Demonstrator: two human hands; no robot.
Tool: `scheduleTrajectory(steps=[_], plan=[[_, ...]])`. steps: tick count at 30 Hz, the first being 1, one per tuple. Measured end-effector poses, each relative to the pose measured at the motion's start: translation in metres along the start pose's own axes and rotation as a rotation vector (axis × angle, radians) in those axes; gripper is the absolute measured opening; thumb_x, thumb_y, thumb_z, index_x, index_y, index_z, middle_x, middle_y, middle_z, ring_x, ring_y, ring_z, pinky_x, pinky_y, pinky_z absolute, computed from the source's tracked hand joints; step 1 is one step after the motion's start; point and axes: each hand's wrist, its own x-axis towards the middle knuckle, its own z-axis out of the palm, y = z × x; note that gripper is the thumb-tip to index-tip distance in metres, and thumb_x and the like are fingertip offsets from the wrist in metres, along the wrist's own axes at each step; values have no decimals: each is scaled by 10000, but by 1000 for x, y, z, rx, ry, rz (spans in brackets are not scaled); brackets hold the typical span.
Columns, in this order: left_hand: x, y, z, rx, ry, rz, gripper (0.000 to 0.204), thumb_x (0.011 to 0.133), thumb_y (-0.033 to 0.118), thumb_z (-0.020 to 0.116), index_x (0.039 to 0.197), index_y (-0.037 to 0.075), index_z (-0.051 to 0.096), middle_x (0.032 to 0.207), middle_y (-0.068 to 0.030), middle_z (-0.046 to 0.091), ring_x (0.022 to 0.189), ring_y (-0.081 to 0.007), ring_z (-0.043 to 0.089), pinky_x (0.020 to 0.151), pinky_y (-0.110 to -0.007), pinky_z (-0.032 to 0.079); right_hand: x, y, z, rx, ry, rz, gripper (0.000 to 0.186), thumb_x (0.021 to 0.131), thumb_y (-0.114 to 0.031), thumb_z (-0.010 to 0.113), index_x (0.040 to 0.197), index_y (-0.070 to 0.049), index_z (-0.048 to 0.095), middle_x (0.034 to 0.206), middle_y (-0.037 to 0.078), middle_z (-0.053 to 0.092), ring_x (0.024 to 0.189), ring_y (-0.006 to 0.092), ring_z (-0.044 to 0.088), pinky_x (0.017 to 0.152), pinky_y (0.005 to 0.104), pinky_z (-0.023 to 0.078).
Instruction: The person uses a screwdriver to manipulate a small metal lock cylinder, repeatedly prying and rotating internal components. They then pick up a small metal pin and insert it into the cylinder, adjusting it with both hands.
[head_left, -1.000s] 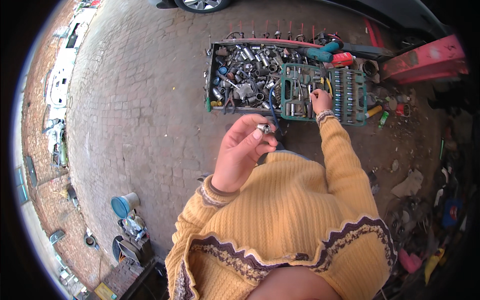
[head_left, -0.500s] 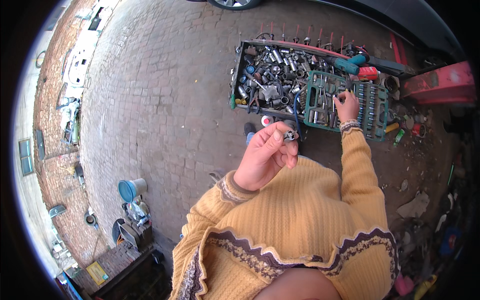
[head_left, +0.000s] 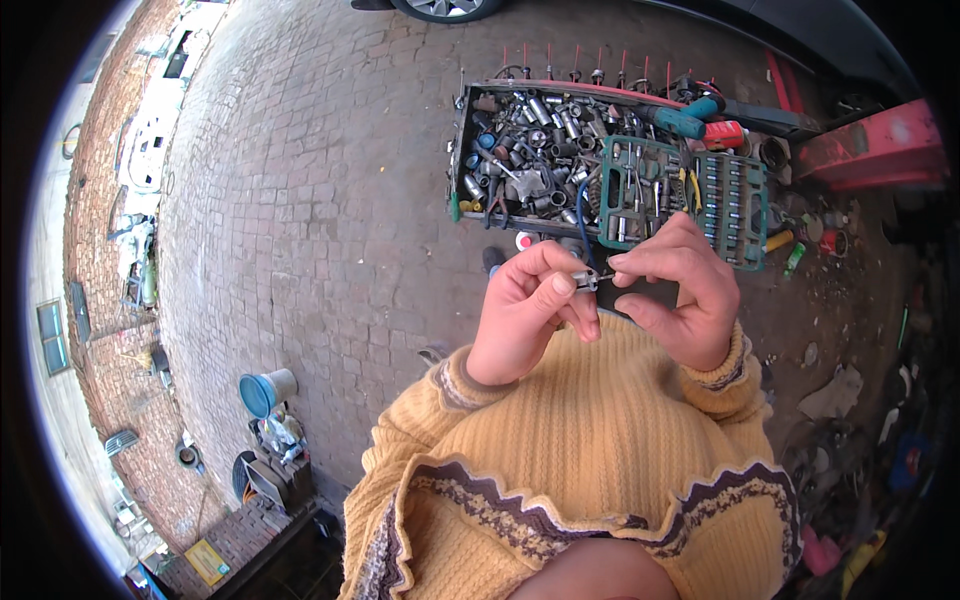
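Right now I have my left hand [head_left: 525, 315] pinched, thumb and fingers clamped on a small metal part [head_left: 586, 281] held up nearer me than the near edge of the tray [head_left: 540, 226] of loose sockets. My right hand [head_left: 690, 290] comes close beside it, fingers curled and thumb apart; I cannot tell whether its fingertips grip anything. An open green case [head_left: 608, 205] overlaps the tray's right end.

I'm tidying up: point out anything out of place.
Loose metal parts lie jumbled in the tray, unlike the neat rows in the green case; on the ground at right, a ragged pale sheet and a red container lie strewn.
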Motion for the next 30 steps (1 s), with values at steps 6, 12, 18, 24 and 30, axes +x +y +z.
scheduleTrajectory(steps=[6, 12, 18, 24, 30], plan=[[-4, 7, 7, 153, -11, 105, 198, 976, 107, 618, 1105, -35, 567, 872, -147, 701, 754, -202, 710, 680, -307, 590, -3, 2, 15, -3, 63, 52, 178, 721, 17, 783, 873, -41, 711, 814, 48, 680, 703, 204, 568, 635, 288, 459], [-11, 10, 18, 415, 33, 267, 339, 866, -46, 705, 1182, -54, 583, 995, -130, 698, 847, -183, 711, 757, -299, 588, -18, 12, 24, 299, 100, 227, 101, 829, 34, 724, 916, -2, 687, 870, 52, 686, 763, 136, 581, 680, 265, 469], [-12, 16, 21, 783, 88, 405, 317, 807, -81, 735, 1114, -18, 691, 957, -70, 648, 772, -115, 651, 697, -246, 524, -34, 23, 39, 921, 17, 529, 113, 976, -59, 611, 1066, 10, 620, 950, 16, 664, 884, 71, 592, 761, 224, 484], [-8, 17, 20, 952, 53, 561, 371, 750, -53, 777, 1104, 52, 740, 877, -14, 595, 706, -90, 519, 634, -230, 435, -38, 31, 52, 1152, -61, 611, 166, 989, -191, 623, 1026, -35, 578, 919, -11, 588, 857, 69, 531, 759, 227, 436], [-9, 17, 19, 998, 0, 579, 411, 731, -56, 775, 1122, 68, 744, 893, -20, 596, 765, -125, 533, 651, -248, 438, -35, 29, 52, 1122, -47, 516, 183, 980, -220, 631, 989, -59, 544, 900, 11, 544, 851, 103, 495, 763, 248, 409]])
